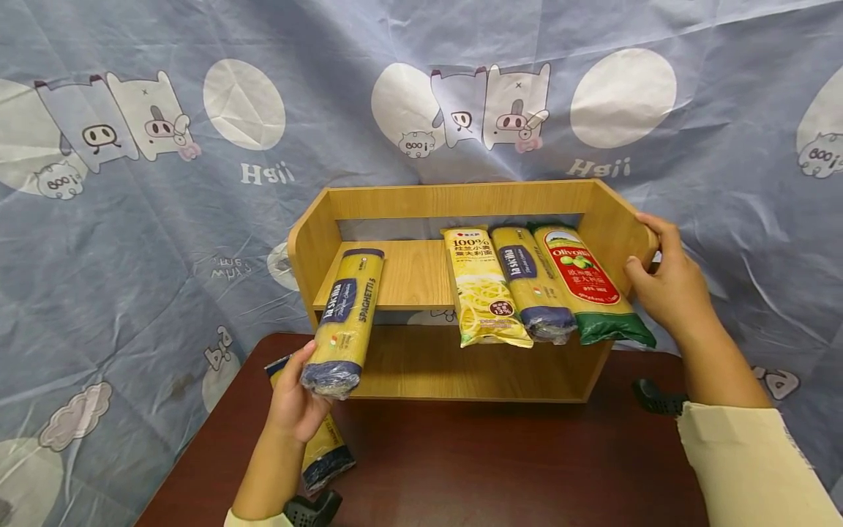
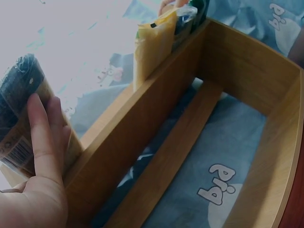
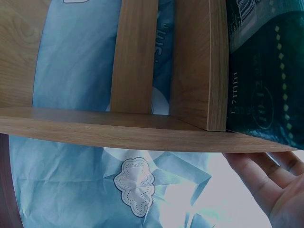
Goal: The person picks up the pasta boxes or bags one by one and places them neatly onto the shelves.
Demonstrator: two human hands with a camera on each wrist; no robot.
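Note:
My left hand (image 1: 296,402) holds a yellow spaghetti pack (image 1: 347,315) with dark blue ends by its lower end. The pack tilts up over the left part of the wooden shelf's (image 1: 415,274) upper board. In the left wrist view, the fingers (image 2: 42,137) lie along the pack's wrapper beside the board's edge. My right hand (image 1: 678,285) grips the shelf's right side panel (image 1: 615,227), thumb at its front edge. Nearest to it on the board lies a red and green pasta pack (image 1: 582,278). Another blue-ended spaghetti pack (image 1: 523,271) and a pale yellow pasta pack (image 1: 484,285) lie alongside.
Another blue-ended spaghetti pack (image 1: 326,446) lies on the dark red table (image 1: 500,461), partly hidden behind my left hand. Below the upper board is the shelf's lower board (image 1: 461,366). A patterned grey-blue cloth (image 1: 329,95) hangs behind.

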